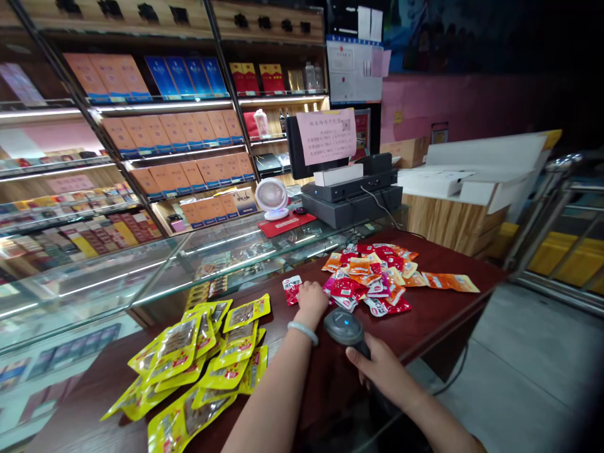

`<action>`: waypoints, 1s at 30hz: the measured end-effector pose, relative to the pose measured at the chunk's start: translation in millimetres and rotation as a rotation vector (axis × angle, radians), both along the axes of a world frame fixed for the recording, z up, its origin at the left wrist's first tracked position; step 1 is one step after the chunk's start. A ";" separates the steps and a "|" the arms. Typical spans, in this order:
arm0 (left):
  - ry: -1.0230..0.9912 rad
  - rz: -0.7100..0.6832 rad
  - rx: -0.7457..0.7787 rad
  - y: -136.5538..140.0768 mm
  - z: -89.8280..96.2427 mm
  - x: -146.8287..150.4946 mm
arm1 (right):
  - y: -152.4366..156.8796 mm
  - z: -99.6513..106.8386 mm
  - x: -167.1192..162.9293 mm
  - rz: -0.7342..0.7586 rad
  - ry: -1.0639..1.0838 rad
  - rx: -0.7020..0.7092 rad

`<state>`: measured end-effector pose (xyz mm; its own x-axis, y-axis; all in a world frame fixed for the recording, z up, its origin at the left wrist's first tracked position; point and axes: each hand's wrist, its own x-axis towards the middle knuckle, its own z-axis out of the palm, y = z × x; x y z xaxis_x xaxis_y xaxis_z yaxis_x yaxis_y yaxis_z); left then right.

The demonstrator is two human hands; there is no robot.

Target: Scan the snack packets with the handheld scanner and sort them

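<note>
My left hand (312, 301), with a pale bangle (303, 332) on the wrist, is closed at the edge of a small red-and-white snack packet (292, 290); its fingertips are partly hidden. Fingers of my right hand (381, 363) wrap the handle of a dark barcode scanner (344, 325), whose head shows a blue light. Just beyond both hands lies a heap of small red, orange and pink snack packets (361, 275). To the left of my left forearm, yellow snack pouches (226, 349) with clear windows are piled on the dark red-brown counter (278, 327).
A glass display counter (155, 277) runs along the left. At the back stand a monitor (293, 148) with a pink notice, a black cash drawer (353, 204) and a small white fan (272, 196). The counter's right edge drops to a grey floor (528, 352); a metal railing (557, 226) stands beyond.
</note>
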<state>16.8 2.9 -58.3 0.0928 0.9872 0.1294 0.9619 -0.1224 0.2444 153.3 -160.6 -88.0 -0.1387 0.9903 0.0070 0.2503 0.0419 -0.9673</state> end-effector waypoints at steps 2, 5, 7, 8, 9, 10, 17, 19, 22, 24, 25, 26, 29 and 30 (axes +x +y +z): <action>0.010 -0.032 -0.022 9.8 2.1 4.9 | 0.9 -2.2 0.6 0.011 0.010 -0.011; -0.017 -0.063 -0.072 13.5 2.8 3.7 | 2.5 -5.6 0.6 0.007 0.052 -0.030; -0.026 -0.026 -0.100 9.9 1.7 -0.6 | 4.0 -8.6 -0.4 -0.002 0.103 -0.049; -0.016 0.002 -0.094 7.5 0.9 -2.4 | 4.8 -10.3 -1.1 -0.007 0.125 -0.057; 0.004 0.023 -0.077 5.4 0.1 -3.5 | 5.7 -12.1 -1.9 -0.013 0.138 -0.061; 0.028 0.032 -0.054 4.1 -0.9 -3.3 | 6.6 -13.7 -2.8 -0.019 0.144 -0.063; 0.073 -0.001 -0.102 15.9 0.1 17.4 | 11.3 -13.4 -5.6 -0.039 0.225 -0.101; 0.035 0.011 -0.142 16.7 1.9 17.0 | 13.0 -11.4 -4.7 -0.062 0.237 -0.101; -0.102 0.044 -0.183 9.5 2.1 4.2 | 16.4 -9.6 -2.2 -0.080 0.200 -0.077; -0.189 0.060 -0.185 1.2 0.9 -11.1 | 18.3 -7.5 -0.3 -0.094 0.159 -0.059; -0.212 0.063 -0.174 -3.1 0.3 -20.0 | 18.8 -5.6 0.4 -0.098 0.144 -0.049; -0.226 0.066 -0.157 -7.2 -0.2 -29.5 | 18.9 -3.0 1.1 -0.105 0.136 -0.038; -0.260 0.065 -0.113 -16.0 -1.5 -57.3 | 17.8 8.1 1.7 -0.066 0.152 -0.038; -0.282 0.064 -0.102 -17.7 -2.1 -65.3 | 17.4 12.4 1.5 -0.051 0.171 -0.034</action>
<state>-48.4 -14.7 -60.3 0.0043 0.9991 0.0415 0.8594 -0.0249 0.5107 154.8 -143.3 -75.6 -0.0881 0.9961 -0.0070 0.0830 0.0003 -0.9966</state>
